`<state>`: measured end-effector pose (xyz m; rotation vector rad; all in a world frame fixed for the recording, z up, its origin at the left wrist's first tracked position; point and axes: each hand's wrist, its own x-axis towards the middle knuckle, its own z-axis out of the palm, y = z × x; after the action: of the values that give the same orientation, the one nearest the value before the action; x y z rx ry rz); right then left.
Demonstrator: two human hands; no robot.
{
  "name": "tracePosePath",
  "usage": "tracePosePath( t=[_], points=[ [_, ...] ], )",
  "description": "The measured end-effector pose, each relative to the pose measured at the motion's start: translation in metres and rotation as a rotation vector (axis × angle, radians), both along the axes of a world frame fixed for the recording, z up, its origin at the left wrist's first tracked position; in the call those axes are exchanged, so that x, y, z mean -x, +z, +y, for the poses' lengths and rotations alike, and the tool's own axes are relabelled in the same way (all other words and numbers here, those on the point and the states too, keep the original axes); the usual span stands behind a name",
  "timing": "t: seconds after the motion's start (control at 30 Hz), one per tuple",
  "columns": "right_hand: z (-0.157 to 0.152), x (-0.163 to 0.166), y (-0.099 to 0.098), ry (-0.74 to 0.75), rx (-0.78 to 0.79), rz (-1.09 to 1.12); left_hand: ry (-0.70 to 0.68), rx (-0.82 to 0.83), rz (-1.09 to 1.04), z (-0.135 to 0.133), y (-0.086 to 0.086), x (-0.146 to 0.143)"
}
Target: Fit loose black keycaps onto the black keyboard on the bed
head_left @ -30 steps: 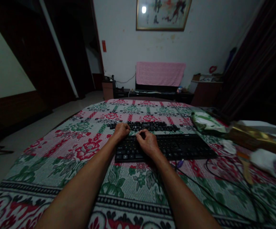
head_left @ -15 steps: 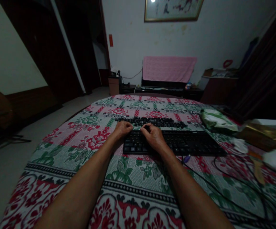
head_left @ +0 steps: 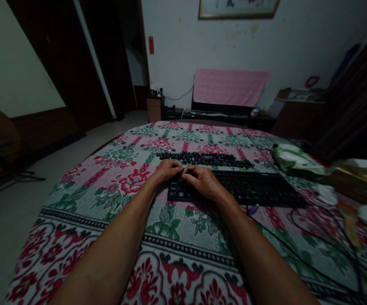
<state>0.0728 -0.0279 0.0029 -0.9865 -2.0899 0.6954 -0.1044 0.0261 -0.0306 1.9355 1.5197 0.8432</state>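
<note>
A black computer keyboard (head_left: 261, 189) lies flat on the flowered tablecloth (head_left: 167, 224). At its upper left corner is my left hand (head_left: 168, 170), fingers bent and drawn together, the tips by the keyboard's edge. My right hand (head_left: 201, 180) reaches over the keyboard's left part with thumb and fingers pinched, close to my left fingertips. Whatever either pinch holds is too small or hidden to make out. Just behind the keyboard runs a long row of loose black keycaps (head_left: 208, 159).
A black cable (head_left: 275, 235) with a purple plug (head_left: 252, 209) trails to the right. Farther right are a brush (head_left: 350, 226), crumpled white tissue (head_left: 326, 195), a green and white packet (head_left: 293, 157) and a gold box (head_left: 354, 182). A pink cloth (head_left: 230, 87) hangs beyond the table.
The view has shifted slightly, so the scene sits a little farther right. My right fingers have come nearer my left fingertips, low at the keyboard's upper left corner.
</note>
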Motion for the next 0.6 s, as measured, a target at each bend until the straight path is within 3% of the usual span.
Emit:
tracePosePath(
  t=[0.6],
  points=[
    [-0.0028, 0.0055, -0.0011, 0.020, -0.114, -0.153, -0.069, 0.012, -0.085, 0.0008, -0.0036, 0.0009]
  ],
)
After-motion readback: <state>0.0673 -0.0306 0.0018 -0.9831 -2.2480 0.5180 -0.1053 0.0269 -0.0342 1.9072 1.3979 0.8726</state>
